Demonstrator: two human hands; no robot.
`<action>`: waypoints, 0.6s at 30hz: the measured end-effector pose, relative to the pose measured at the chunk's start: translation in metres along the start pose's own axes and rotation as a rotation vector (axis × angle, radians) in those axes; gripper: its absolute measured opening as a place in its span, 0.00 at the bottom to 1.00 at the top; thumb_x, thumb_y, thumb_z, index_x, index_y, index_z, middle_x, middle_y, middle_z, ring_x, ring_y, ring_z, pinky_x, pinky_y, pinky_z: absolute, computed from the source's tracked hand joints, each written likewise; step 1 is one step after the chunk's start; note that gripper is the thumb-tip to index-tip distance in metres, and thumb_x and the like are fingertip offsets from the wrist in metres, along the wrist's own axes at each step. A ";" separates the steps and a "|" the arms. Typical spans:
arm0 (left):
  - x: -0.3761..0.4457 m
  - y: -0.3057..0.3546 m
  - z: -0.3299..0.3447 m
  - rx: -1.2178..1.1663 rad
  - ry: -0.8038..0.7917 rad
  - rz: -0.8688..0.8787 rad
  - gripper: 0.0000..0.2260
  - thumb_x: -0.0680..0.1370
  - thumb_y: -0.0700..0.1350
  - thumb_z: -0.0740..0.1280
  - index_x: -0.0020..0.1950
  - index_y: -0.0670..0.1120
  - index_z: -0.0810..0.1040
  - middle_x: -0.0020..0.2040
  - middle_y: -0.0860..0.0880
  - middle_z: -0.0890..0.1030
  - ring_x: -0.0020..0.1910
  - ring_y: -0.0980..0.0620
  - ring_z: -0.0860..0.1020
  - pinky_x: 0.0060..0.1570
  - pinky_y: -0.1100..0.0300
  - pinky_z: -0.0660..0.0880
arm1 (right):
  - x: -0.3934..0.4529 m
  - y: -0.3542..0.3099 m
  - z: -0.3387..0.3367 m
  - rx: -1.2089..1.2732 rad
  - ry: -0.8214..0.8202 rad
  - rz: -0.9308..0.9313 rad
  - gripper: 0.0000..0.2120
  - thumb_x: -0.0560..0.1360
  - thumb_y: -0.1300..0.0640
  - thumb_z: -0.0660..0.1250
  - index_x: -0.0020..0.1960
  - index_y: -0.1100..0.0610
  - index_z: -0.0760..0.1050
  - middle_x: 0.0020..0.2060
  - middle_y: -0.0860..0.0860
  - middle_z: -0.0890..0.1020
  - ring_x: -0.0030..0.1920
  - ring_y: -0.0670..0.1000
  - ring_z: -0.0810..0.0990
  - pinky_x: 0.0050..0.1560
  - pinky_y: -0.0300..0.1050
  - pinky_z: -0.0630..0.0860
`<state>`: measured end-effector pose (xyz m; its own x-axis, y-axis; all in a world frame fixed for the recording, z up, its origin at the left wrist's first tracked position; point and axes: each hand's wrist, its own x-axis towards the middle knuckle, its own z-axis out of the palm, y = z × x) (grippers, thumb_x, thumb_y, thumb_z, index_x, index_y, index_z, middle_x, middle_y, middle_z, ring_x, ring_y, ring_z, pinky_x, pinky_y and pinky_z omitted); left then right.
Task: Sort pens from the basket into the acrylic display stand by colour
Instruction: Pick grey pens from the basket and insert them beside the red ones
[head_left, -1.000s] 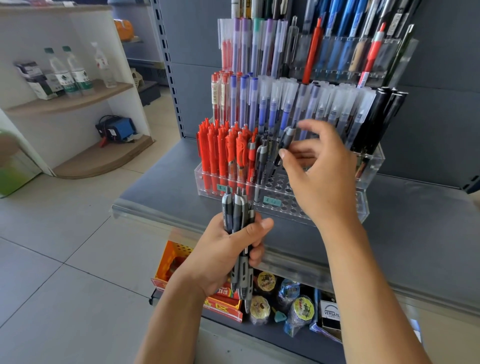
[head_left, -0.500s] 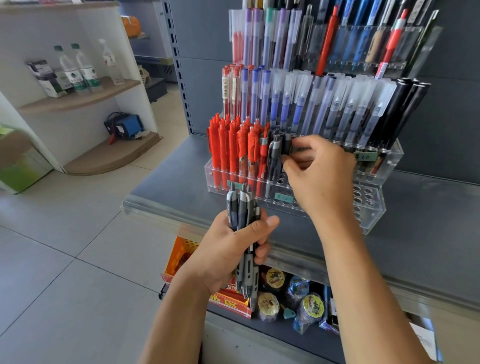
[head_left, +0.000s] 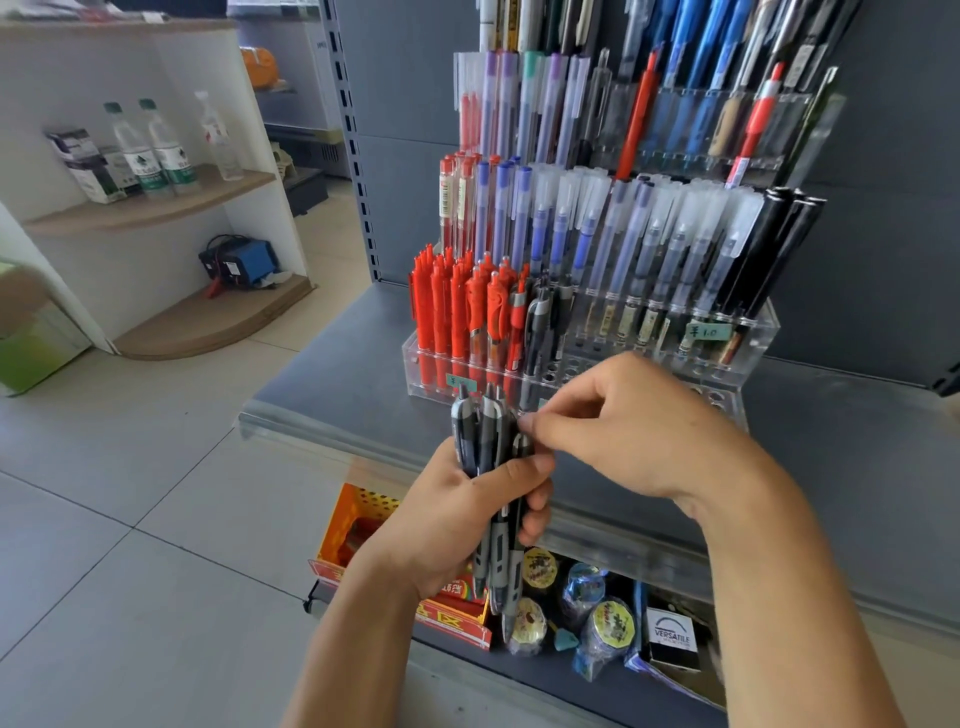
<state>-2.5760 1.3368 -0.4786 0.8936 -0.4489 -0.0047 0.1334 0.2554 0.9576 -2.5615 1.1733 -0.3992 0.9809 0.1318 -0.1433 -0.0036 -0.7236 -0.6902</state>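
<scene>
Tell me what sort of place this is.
Most likely a stationery shop. A tiered acrylic display stand carries handwritten price labels, it stands on a grey retail shelf with a slotted upright, and packaged tape rolls sit on the shelf below.

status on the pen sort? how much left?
Done: the acrylic stand front row already holds a block of red pens and a few black pens beside them. In hand: the left hand grips a bundle of black pens; the right hand pinches at the top of one. Left: that bundle, with empty holes beside the black ones. Basket contents can't be judged.
</scene>
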 end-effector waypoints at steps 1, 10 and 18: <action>0.000 0.000 0.001 0.020 -0.003 0.000 0.06 0.78 0.40 0.67 0.41 0.44 0.77 0.34 0.44 0.74 0.30 0.49 0.74 0.33 0.59 0.73 | -0.001 0.001 -0.002 0.013 -0.015 -0.010 0.10 0.75 0.45 0.74 0.38 0.47 0.86 0.34 0.39 0.85 0.38 0.38 0.81 0.41 0.41 0.74; 0.001 0.004 0.006 -0.031 0.021 0.003 0.06 0.77 0.43 0.68 0.41 0.45 0.80 0.34 0.43 0.79 0.31 0.46 0.79 0.34 0.56 0.77 | -0.003 0.003 -0.003 0.288 0.014 -0.047 0.04 0.70 0.54 0.79 0.39 0.52 0.85 0.33 0.44 0.85 0.35 0.38 0.81 0.43 0.41 0.73; 0.002 0.005 0.010 -0.038 0.027 -0.019 0.13 0.78 0.47 0.67 0.42 0.38 0.75 0.35 0.41 0.80 0.33 0.45 0.81 0.36 0.56 0.79 | 0.003 0.011 -0.013 0.560 0.240 -0.083 0.03 0.73 0.55 0.76 0.43 0.53 0.83 0.35 0.46 0.84 0.37 0.42 0.82 0.37 0.39 0.75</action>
<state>-2.5775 1.3286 -0.4711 0.9021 -0.4304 -0.0309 0.1659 0.2798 0.9456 -2.5558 1.1571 -0.3977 0.9985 -0.0311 0.0461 0.0372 -0.2429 -0.9694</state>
